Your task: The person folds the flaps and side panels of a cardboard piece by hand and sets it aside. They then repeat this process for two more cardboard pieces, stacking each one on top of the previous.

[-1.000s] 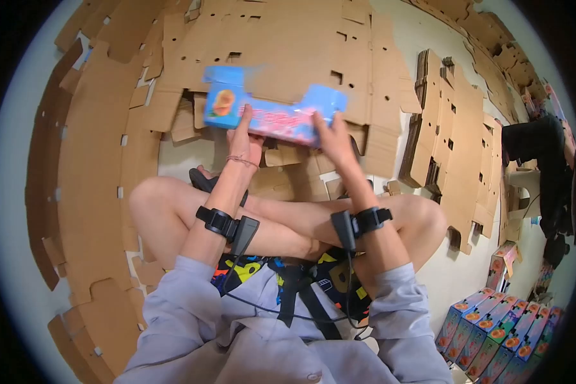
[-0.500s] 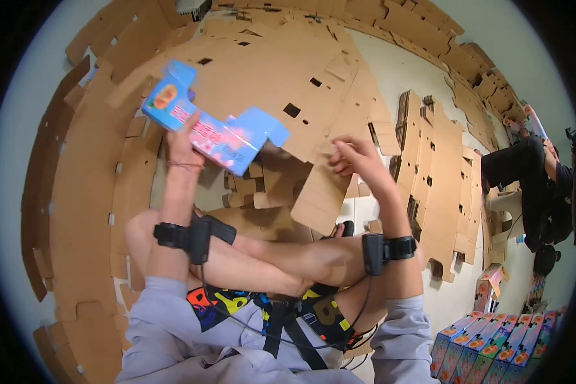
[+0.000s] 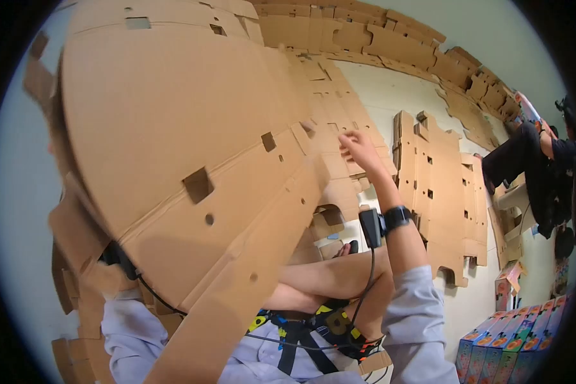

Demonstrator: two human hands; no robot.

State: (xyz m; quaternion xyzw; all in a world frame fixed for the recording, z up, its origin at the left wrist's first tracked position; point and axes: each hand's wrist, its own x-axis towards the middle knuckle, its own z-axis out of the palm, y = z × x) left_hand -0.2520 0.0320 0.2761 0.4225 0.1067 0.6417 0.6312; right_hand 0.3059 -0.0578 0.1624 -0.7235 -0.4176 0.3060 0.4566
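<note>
Square-holed cardboard sheet (image 3: 179,121), long edge slanting away rightward, right hand (image 3: 360,150) beside it half-curled, empty, left hand hidden, grip unclear

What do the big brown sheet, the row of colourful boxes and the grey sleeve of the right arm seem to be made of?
Big brown sheet: matte cardboard, probably corrugated; crease lines and cut-out holes suggest it.
Row of colourful boxes: likely printed paperboard, perhaps glossy; bright printed faces and straight edges.
Grey sleeve: matte cloth, fibre unclear; soft wrinkles.

large cardboard sheet (image 3: 179,102): tilted over legs (image 3: 326,275) | right grip (image 3: 361,152): fingers loosely curled | left grip: hidden
</note>
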